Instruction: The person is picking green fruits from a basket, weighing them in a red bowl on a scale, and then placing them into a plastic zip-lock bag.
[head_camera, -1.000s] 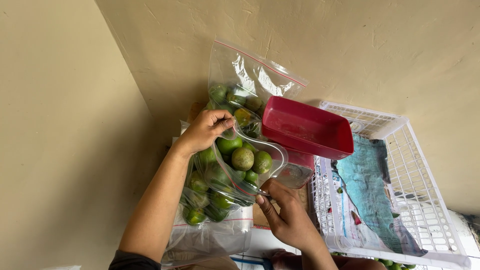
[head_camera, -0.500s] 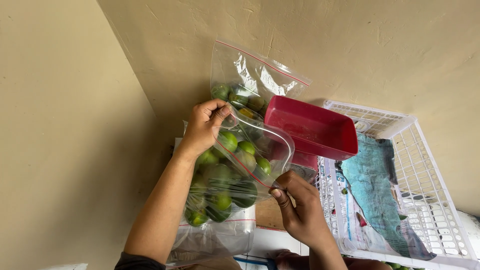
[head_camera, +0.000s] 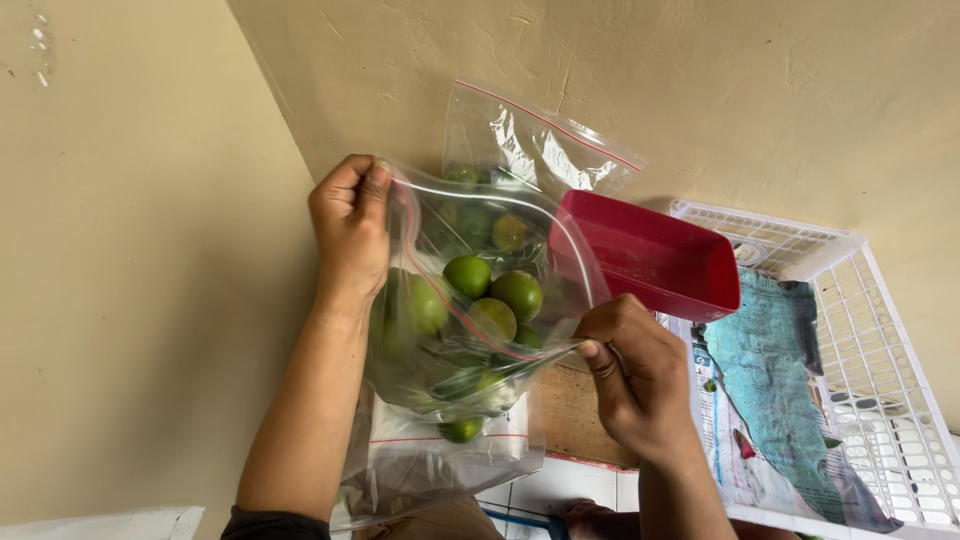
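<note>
I hold a clear zip bag (head_camera: 470, 250) with a red seal strip, lifted toward me and held wide at its mouth. Several green limes (head_camera: 480, 295) lie inside it. My left hand (head_camera: 352, 225) pinches the bag's far-left rim. My right hand (head_camera: 635, 375) pinches the near-right rim. A second clear zip bag (head_camera: 530, 135) with limes stands behind, against the wall. A red rectangular plastic tray (head_camera: 655, 255) sits just right of the held bag.
A white plastic crate (head_camera: 890, 400) lined with printed paper stands at the right. Flat empty zip bags (head_camera: 430, 465) lie under the held bag. A wooden board (head_camera: 570, 410) shows between my hands. Beige walls close in at the left and behind.
Both hands have raised the bag toward me and spread its mouth wider. The left hand moved up and left; the right hand shifted right.
</note>
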